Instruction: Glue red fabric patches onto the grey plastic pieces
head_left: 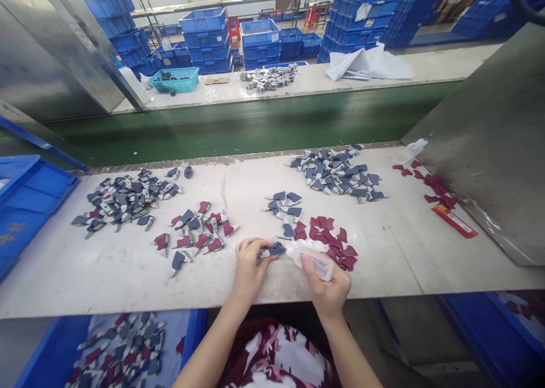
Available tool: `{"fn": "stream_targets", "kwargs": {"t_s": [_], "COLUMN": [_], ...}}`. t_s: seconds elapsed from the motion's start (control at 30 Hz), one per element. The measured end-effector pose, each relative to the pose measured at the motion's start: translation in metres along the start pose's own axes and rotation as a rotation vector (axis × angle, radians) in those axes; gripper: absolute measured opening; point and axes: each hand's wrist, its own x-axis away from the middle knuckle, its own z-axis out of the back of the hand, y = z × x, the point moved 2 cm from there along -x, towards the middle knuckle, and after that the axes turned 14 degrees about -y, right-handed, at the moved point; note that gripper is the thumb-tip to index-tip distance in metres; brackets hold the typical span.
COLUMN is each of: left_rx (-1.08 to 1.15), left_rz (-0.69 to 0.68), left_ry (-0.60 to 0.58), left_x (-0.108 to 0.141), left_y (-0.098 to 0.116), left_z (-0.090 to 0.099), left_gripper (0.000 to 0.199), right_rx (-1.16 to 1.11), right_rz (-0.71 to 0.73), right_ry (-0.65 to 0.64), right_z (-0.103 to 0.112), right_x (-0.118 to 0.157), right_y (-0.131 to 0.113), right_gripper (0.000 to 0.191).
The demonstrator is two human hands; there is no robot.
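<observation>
My left hand [250,268] is closed on a small dark blue and grey part [272,250] near the table's front edge. In my right hand [330,286] is a clear plastic bottle [317,263], its tip pointing left and close to the part. Just behind the bottle lie flat dark red pieces [330,235]. A few blue and white parts [286,206] rest beyond my hands. To the left is a group of parts with red and blue faces [202,229].
Heaps of blue-grey parts lie at the back left [128,198] and back right [338,172] of the white table [395,263]. A red packet [455,222] is at the right, by a metal panel [502,138]. Blue bins flank the table. A green strip [238,128] runs behind.
</observation>
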Motion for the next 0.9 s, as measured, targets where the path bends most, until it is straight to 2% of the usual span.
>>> {"fn": "stream_targets", "kwargs": {"t_s": [0.37, 0.67, 0.9], "left_rx": [-0.027, -0.023, -0.013], "left_rz": [-0.002, -0.009, -0.019], "left_ry": [0.007, 0.02, 0.031], "left_x": [0.0, 0.0, 0.0], "left_y": [0.0, 0.0, -0.001], "left_z": [0.0, 0.0, 0.0], "left_gripper": [0.018, 0.021, 0.02], "right_rx": [-0.014, 0.062, 0.001], "right_rz": [-0.045, -0.013, -0.008], "right_ry": [0.049, 0.084, 0.114], "right_z": [0.0, 0.002, 0.004], "right_x": [0.002, 0.008, 0.013], "right_y": [-0.002, 0.0, 0.003], "right_gripper": [0.019, 0.02, 0.015]}}
